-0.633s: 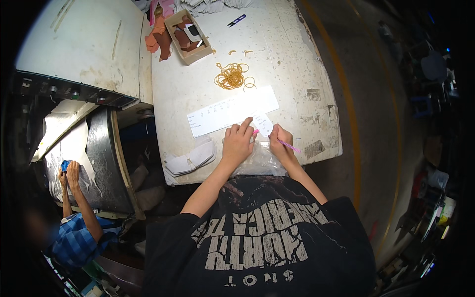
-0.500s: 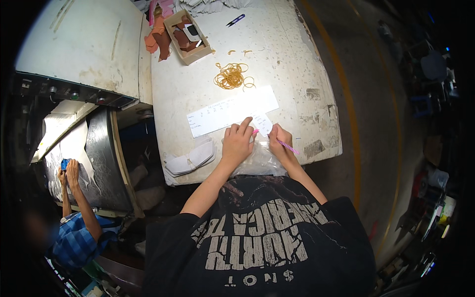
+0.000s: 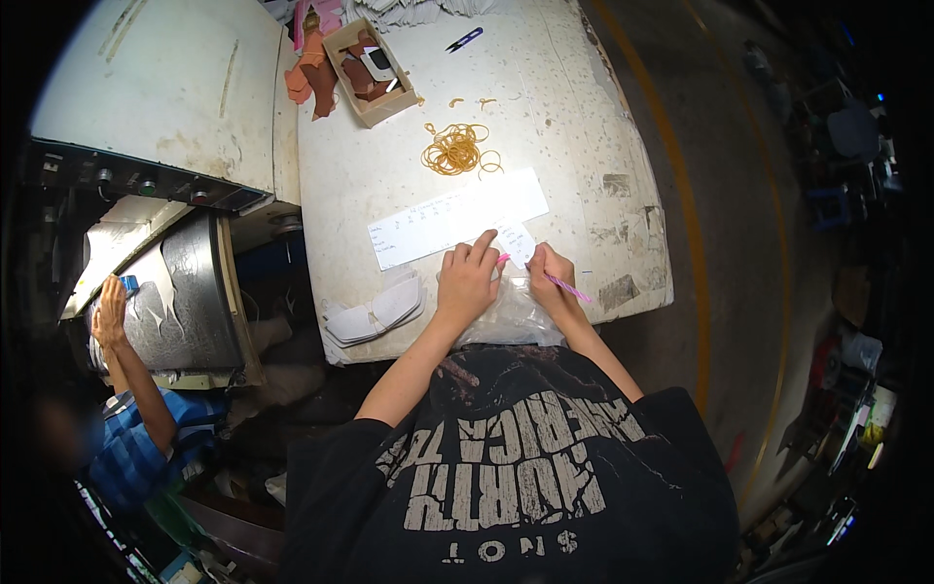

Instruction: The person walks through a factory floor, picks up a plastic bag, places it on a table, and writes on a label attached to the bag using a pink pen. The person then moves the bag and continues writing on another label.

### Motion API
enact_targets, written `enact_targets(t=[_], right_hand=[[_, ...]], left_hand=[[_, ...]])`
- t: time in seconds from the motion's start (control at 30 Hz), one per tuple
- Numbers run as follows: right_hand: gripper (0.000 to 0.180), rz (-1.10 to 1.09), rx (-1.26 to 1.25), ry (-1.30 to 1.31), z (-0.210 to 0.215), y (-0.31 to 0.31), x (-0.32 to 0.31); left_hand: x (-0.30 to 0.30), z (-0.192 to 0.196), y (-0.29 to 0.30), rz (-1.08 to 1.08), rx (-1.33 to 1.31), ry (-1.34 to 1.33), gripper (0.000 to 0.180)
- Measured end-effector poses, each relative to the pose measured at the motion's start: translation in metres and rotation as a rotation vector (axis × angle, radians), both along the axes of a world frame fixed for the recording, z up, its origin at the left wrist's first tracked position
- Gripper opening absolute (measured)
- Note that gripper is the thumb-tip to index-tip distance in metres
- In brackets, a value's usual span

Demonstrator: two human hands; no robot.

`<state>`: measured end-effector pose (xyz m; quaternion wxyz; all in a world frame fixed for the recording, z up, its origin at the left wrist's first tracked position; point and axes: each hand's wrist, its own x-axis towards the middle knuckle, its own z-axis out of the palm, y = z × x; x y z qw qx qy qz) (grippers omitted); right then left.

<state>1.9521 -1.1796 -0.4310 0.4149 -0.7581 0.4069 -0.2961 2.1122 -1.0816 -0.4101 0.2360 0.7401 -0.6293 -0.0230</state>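
Observation:
My right hand [image 3: 552,276] is closed round a pink-and-purple pen [image 3: 567,287], its tip at a small white slip of paper [image 3: 520,248] with handwriting. The slip overlaps a long white paper strip [image 3: 457,222] that also bears writing. My left hand [image 3: 468,279] rests beside the slip, index finger stretched onto the paper and the other fingers bent. A small pink object [image 3: 503,259], perhaps a pen cap, sticks out between its thumb and fingers. Under my wrists lies a clear plastic bag [image 3: 508,314]. Left of my left hand is a stack of white cut pieces [image 3: 376,310].
Beyond the strip lies a pile of yellow rubber bands [image 3: 453,150]. Farther back are a cardboard box [image 3: 370,110] of brown pieces and small thread snips [image 3: 464,40]. At left, a co-worker's hand [image 3: 109,311] is at a machine [image 3: 199,292] with a blue object [image 3: 129,284].
My hands, the pen and the slip have barely moved. At the left machine, the co-worker's hands and blue object have shifted farther away, and the pale sheet there lies differently.

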Motion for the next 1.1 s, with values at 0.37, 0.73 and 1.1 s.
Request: enact_targets(t=[0.37, 0.73, 1.1], right_hand=[[0.034, -0.105, 0.092, -0.012, 0.0068, -0.0033, -0.0058], [0.034, -0.067, 0.039, 0.040, -0.0027, -0.0048, -0.0066], [0.037, -0.077, 0.103, 0.016, -0.0001, -0.0050, -0.0056]], left_hand=[[0.0007, -0.0028, 0.0000, 0.001, -0.016, -0.008, 0.023], [0.0006, -0.0007, -0.0003, -0.004, -0.018, -0.014, 0.022], [-0.0001, 0.0006, 0.0002, -0.006, -0.001, 0.001, 0.023]])
